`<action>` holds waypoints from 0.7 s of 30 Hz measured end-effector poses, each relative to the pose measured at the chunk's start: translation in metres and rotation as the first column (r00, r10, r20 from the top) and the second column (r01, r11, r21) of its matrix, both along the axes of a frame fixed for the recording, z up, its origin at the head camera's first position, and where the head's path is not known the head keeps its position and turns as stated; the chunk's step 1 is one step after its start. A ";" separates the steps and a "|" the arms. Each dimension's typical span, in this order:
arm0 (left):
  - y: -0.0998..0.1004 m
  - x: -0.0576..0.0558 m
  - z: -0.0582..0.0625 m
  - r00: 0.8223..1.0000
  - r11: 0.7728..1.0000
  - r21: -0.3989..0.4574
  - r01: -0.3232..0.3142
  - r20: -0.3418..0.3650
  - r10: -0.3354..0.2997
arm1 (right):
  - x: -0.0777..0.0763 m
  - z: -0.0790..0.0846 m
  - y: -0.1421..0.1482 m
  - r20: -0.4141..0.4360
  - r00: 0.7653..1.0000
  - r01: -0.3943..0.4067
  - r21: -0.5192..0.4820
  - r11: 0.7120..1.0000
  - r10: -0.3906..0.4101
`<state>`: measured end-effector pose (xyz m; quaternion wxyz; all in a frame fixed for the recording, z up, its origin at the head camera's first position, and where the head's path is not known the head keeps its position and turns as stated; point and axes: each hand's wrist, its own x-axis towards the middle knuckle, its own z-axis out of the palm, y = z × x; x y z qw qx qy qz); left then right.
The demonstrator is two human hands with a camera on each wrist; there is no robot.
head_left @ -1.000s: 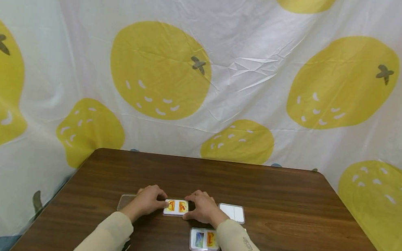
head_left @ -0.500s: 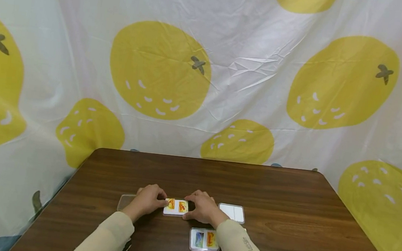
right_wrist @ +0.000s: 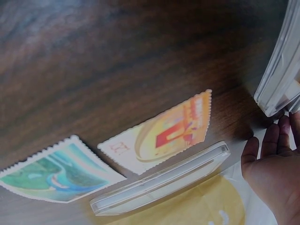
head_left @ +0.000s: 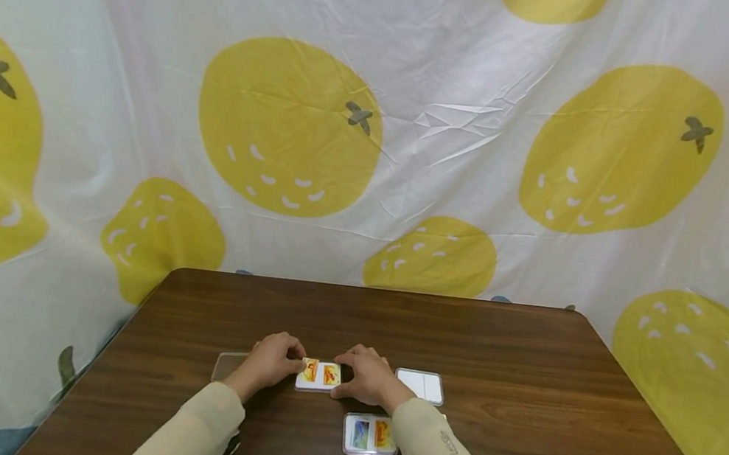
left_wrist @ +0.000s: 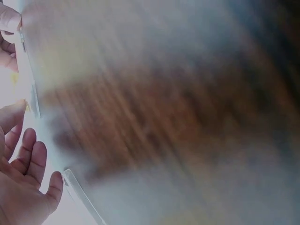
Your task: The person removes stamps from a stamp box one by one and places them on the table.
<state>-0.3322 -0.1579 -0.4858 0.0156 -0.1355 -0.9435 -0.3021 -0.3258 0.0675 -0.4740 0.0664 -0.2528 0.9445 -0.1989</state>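
A shallow clear plastic case (head_left: 319, 388) with a white insert lies mid-table, two orange stamps on it. My right hand (head_left: 370, 378) grips its right end between thumb and fingers. With thumb and fingertips, my left hand (head_left: 272, 362) pinches the left edge of the left stamp (head_left: 309, 369), which sits slightly askew; the right stamp (head_left: 332, 375) lies flat. In the left wrist view, the left hand (left_wrist: 26, 176) reaches to the case edge (left_wrist: 32, 89). The right hand (right_wrist: 276, 173) shows at the right side of the right wrist view.
A clear lid (head_left: 226, 366) lies left of the left hand. Another case with white insert (head_left: 420, 386) is to the right; a case holding two stamps (head_left: 371, 436) lies nearer. A green stamp (right_wrist: 61, 173) and an orange stamp (right_wrist: 164, 133) lie loose on the table (head_left: 524, 363).
The left stamp has shifted slightly up and tilted between the left fingertips, the left hand rising a little with it. My right hand stays in place on the case.
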 end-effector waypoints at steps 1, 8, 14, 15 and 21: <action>0.000 0.000 0.000 1.000 1.000 0.013 0.002 0.003 -0.002 | 0.000 0.000 0.000 0.004 1.000 0.002 -0.002 1.000 -0.002; -0.003 0.001 0.004 0.999 0.993 0.120 0.012 0.038 -0.016 | -0.001 -0.002 -0.001 0.000 1.000 0.001 -0.001 1.000 -0.001; -0.009 0.003 0.011 0.995 0.982 0.187 -0.009 0.095 -0.009 | -0.001 -0.003 -0.001 0.012 1.000 0.006 -0.004 1.000 -0.006; -0.009 0.004 0.012 0.995 0.981 0.194 -0.013 0.098 -0.006 | -0.001 -0.003 -0.001 0.012 1.000 0.006 -0.004 1.000 -0.006; -0.013 0.006 0.017 0.993 0.977 0.213 -0.027 0.120 0.001 | -0.001 -0.003 0.000 0.003 1.000 0.001 0.000 1.000 -0.001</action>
